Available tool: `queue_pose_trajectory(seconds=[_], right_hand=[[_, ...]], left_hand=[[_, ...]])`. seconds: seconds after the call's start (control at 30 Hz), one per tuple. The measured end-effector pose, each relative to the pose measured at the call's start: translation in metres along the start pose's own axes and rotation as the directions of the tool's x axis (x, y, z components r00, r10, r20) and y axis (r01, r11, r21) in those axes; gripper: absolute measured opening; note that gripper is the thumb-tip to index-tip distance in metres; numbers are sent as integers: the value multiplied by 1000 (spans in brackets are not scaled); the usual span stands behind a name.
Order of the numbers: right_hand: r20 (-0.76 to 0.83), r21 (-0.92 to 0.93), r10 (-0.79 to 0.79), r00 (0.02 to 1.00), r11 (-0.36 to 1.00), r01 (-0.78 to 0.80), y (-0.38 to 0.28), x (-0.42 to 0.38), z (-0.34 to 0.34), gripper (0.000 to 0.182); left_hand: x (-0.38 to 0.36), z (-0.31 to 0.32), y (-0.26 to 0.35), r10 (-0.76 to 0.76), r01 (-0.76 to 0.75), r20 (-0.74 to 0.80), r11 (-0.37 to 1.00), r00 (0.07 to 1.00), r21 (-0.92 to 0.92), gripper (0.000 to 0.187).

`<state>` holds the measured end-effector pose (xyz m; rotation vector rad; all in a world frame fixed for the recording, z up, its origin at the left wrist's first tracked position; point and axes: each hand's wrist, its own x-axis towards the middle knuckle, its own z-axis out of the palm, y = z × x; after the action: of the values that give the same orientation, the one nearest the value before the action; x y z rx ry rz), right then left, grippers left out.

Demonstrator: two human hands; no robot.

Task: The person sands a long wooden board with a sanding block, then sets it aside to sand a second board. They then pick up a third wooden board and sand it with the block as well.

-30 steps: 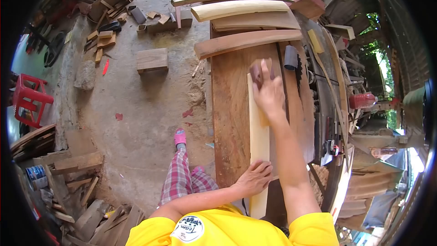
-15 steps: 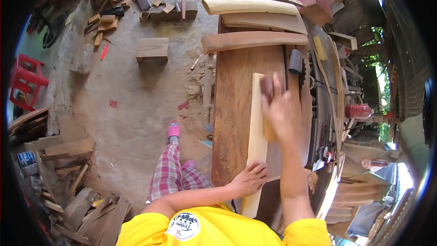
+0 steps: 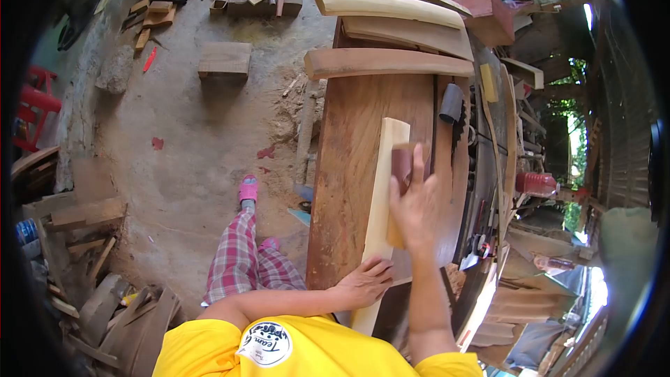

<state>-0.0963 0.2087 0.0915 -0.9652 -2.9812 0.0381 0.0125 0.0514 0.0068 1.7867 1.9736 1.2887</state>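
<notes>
A long pale wooden plank (image 3: 381, 188) lies on the brown workbench, its near end close to my yellow shirt. Gripped in my left hand (image 3: 364, 283) is the near part of this plank, with the fingers curled over its edge. My right hand (image 3: 417, 213) is closed around a reddish-brown sanding block (image 3: 403, 162), which rests against the plank's right side near the far end. The index finger stretches along the block. Under the right wrist a yellowish wood piece (image 3: 396, 235) shows in part.
Several curved wooden pieces (image 3: 391, 63) lie across the far end of the workbench (image 3: 342, 167). A grey cylinder (image 3: 451, 102) sits at its right. On the floor stand a wooden block (image 3: 225, 59) and scrap wood piles (image 3: 125, 314). A red stool (image 3: 35, 108) is far left.
My right hand and the sanding block have slid toward me along the plank. My left hand still grips the near part. The whole view has shifted slightly.
</notes>
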Motion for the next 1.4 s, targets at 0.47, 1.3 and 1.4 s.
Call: queue_pose_trajectory(seconds=[0.47,1.3,1.4], right_hand=[[-2,58,-27,1000,998,27,0,-3,7,92],[65,632,-132,989,773,61,44,136,26,87],[40,802,-106,994,596,32,62,69,34,85]], left_hand=[[3,-2,-1,-5,5,16,1000,1000,-6,32],[3,-5,2,-6,5,31,1000,1000,30,23],[6,-11,2,-9,8,54,1000,999,5,19]])
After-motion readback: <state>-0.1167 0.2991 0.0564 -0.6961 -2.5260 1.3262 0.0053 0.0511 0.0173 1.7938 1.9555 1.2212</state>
